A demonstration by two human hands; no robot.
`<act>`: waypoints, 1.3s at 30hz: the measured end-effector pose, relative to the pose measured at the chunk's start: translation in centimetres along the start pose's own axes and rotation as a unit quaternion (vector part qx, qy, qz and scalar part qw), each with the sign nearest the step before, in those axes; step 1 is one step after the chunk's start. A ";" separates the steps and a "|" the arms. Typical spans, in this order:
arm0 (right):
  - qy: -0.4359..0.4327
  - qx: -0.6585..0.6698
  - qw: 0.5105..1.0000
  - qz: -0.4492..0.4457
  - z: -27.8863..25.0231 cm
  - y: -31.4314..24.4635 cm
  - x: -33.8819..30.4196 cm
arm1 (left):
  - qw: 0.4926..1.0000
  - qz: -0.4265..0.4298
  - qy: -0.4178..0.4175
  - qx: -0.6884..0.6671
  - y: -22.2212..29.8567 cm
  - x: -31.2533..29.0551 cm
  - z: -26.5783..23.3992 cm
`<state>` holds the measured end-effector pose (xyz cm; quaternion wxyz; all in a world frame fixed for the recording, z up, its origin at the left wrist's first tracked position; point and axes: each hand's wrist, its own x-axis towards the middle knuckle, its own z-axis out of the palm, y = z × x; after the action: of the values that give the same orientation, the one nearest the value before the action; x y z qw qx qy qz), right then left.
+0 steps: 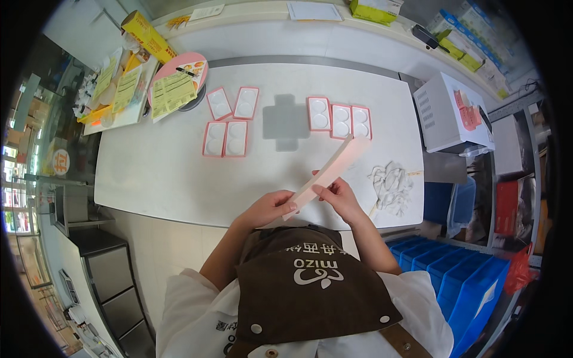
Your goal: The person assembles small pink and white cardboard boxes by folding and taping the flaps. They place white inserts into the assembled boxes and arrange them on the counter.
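I see both hands gripping a flat pale pink card sheet (328, 172) above the white counter (155, 173): the left hand (268, 209) pinches its near end, the right hand (340, 197) holds its edge. Pink-rimmed trays (339, 119) lie beyond, crumpled gloves (391, 184) just right.

The grey cross-shaped mat (286, 122) marks the middle of the white surface (155, 173). Left of the mat, four pink-rimmed trays (230, 122) block the way; right of it stand three more trays (340, 119). Nearer the person than the mat, a broad bare stretch lies open, crossed only by the long pale strip (328, 170). Right of that strip, a crumpled white wad (391, 185) sits near the edge. Far left of the mat, a pink round plate with yellow papers (176, 89) crowds the corner.
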<state>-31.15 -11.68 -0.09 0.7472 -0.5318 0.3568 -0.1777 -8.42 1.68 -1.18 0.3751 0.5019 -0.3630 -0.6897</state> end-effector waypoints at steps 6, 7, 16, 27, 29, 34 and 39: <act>0.119 -0.027 0.992 0.012 0.0 0.3 0.7 | 0.979 -0.033 0.172 0.101 -3.0 0.8 -2.0; 0.131 -0.023 0.991 0.008 -0.3 0.0 0.6 | 0.966 -0.020 0.207 0.154 -3.9 1.0 -2.3; 0.172 0.025 0.984 -0.025 -1.6 -1.2 -0.1 | 0.876 -0.046 0.232 0.421 -5.5 5.3 -1.6; 0.344 0.032 0.913 0.215 -7.3 9.6 2.0 | 0.982 0.033 0.180 0.041 -0.1 4.4 -3.2; 0.267 0.051 0.952 0.139 -7.4 10.3 1.5 | 0.987 0.044 0.149 0.049 2.2 3.4 -2.3; 0.063 0.300 0.951 -0.050 -3.1 -1.6 1.7 | 0.995 -0.030 -0.024 0.093 3.4 3.3 -2.0; 0.032 0.097 0.991 -0.087 -5.0 -3.8 1.7 | 0.975 -0.052 -0.075 0.203 3.8 3.7 -2.1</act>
<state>-33.21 -17.53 1.98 0.7652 -0.4799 0.3141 -0.2925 -6.62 -3.57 0.06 0.2004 0.5329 -0.4958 -0.6558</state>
